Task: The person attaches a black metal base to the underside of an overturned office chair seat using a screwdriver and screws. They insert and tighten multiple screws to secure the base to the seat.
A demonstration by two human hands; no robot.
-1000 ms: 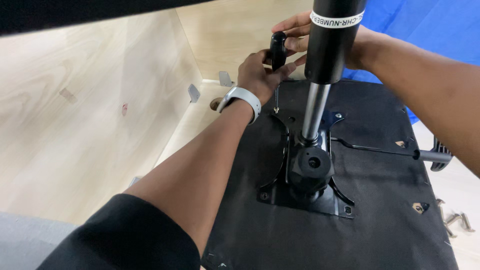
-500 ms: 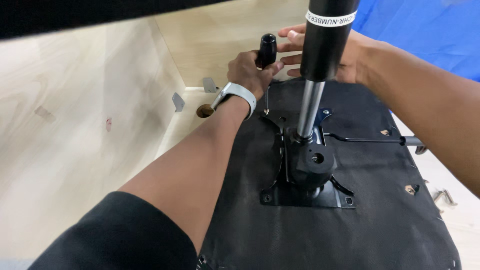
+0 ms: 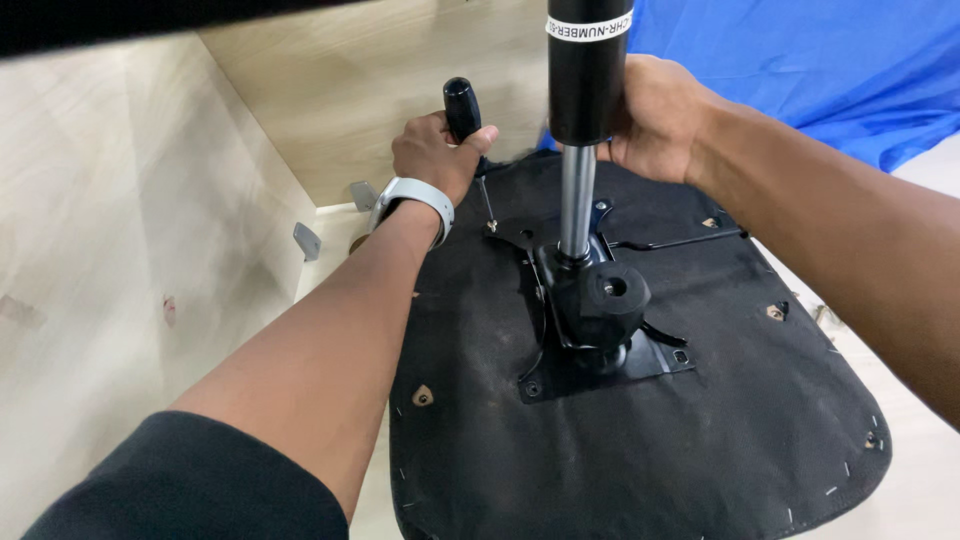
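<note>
Fingers of the left hand wrap a black-handled screwdriver, its tip below on the mounting plate. Right hand clasps the gas-lift cylinder from behind

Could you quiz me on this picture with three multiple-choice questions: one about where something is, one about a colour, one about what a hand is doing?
1. Where does the screwdriver tip rest?
A. At a far corner of the metal plate
B. On the blue sheet
C. On the wooden floor

2. What colour is the wristband?
A. Red
B. White
C. Green

3. What is the right hand doing?
A. Lying flat on the seat underside
B. Gripping the black cylinder
C. Hanging free

Answers: 1 A, the thin shaft runs from the left hand down to a far plate corner. 2 B, the band on the left wrist is white. 3 B, its fingers wrap behind the upright cylinder.
</note>
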